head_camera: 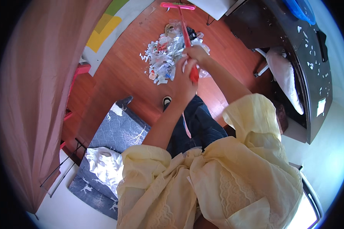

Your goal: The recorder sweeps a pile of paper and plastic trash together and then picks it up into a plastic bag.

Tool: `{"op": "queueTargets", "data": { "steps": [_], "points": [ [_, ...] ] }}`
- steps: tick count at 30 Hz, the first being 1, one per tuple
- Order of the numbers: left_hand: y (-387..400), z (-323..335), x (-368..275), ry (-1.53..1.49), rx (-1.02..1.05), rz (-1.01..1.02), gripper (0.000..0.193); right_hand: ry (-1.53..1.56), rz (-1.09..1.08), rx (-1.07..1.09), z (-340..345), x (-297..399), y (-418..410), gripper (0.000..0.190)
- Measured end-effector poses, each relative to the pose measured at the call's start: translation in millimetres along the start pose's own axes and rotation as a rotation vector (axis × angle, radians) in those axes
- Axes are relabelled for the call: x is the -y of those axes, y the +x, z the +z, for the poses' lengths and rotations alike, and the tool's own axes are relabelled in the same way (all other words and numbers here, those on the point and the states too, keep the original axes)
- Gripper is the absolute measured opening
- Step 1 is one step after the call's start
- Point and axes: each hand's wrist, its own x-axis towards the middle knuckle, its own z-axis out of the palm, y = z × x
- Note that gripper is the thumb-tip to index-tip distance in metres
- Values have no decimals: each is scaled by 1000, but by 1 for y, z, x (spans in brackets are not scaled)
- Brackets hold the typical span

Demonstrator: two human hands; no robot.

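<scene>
A long red broom [184, 27] reaches away from me over the floor, its pink head [177, 5] with greenish bristles lying at the top of the view. My right hand [197, 53] is closed around the handle. Nearer me, my left hand [186, 75] is at the handle's red end, some fingers raised; how firmly it grips does not show. Beyond and beneath my hands lies a heap of paper scraps and clear plastic [163, 61] on the reddish wooden floor [126, 68], partly hidden by the handle and hands.
A dark desk [315, 74] strewn with white scraps stands right, with a blue basin [301, 11] at its far end and a pale cushion [281, 74] beside it. A patterned grey sofa [117, 134] with white cloth [106, 166] is left, near a pink curtain [43, 86].
</scene>
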Motion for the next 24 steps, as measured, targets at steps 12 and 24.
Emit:
{"op": "queueTargets", "data": {
  "steps": [12,24],
  "points": [
    [5,31,21,-287,-159,-197,26,25,113,220,11,11,33,27],
    [-47,-37,-114,-400,80,-273,19,219,424,203,-6,-34,10,31]
  ]
}}
